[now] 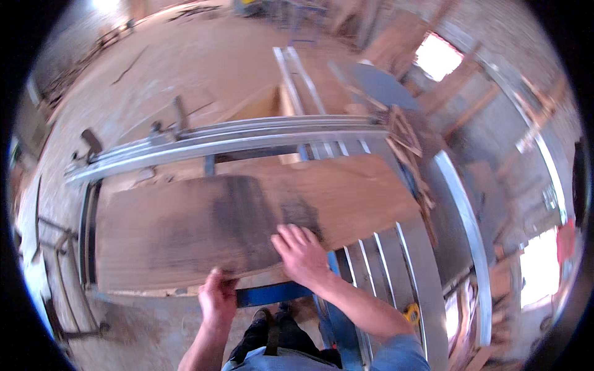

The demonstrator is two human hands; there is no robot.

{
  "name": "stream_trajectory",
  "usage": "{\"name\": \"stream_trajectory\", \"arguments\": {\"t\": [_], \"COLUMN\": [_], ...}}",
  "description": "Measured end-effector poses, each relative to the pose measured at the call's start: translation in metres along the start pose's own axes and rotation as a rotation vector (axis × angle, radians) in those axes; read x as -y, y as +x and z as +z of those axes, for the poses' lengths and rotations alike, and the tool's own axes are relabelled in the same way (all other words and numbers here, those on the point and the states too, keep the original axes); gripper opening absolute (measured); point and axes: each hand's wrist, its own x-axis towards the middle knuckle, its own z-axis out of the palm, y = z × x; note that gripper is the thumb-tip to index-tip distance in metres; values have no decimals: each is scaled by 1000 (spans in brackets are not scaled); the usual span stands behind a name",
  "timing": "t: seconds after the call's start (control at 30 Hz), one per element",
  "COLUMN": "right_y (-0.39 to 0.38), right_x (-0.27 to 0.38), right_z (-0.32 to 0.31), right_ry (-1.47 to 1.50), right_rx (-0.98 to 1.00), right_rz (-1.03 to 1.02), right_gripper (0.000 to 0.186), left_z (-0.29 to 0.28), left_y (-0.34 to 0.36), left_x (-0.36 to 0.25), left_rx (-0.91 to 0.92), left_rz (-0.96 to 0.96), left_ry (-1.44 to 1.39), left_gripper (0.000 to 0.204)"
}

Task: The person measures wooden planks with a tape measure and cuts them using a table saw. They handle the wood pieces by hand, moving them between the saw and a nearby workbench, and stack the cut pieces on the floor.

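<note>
A wide wooden board with dark stains lies across the saw bench, with lighter wood extending to its right. My left hand grips the board's near edge, thumb on top. My right hand lies on the board near that edge, fingers apart over a dark patch. Under the wood, a blue metal frame shows along the front, and a slotted metal table projects at the right.
An aluminum fence with clamps crosses behind the board. A metal rail runs on the right, near scrap strips and a yellow object. A rack of metal bars stands at left, leaning boards at back right.
</note>
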Motion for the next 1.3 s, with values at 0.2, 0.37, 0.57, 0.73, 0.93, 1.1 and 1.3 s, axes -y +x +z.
{"name": "stream_trajectory", "arguments": {"t": [0.2, 0.37, 0.57, 0.73, 0.93, 1.1, 1.3], "right_y": [41, 44, 21, -35, -92, -130, -197], "right_x": [17, 7, 23, 14, 24, 31, 20], "right_z": [-74, -167, -282, -303, -265, -218, -145], "right_ry": [138, 220, 491, 1011, 1366, 1355, 1511], "right_rx": [-418, -724, -995, -1512, -1494, -1573, -1513], "right_rz": [25, 149, 655, 690, 793, 1067, 1191], "right_gripper": [35, 22, 25, 37, 42, 45, 44], "left_z": [72, 118, -29, -16, -89, -101, -104], "left_y": [-42, -47, 49, 37, 73, 67, 57], "left_x": [-86, -84, 57, 82, 124, 107, 94], "left_rx": [233, 575, 830, 892, 959, 922, 889], "left_rz": [474, 805, 541, -54, 890, 732, 652], "left_ry": [233, 837, 2187, 2241, 1782, 1790, 1857], "left_gripper": [29, 46, 67, 74, 66, 65, 65]}}
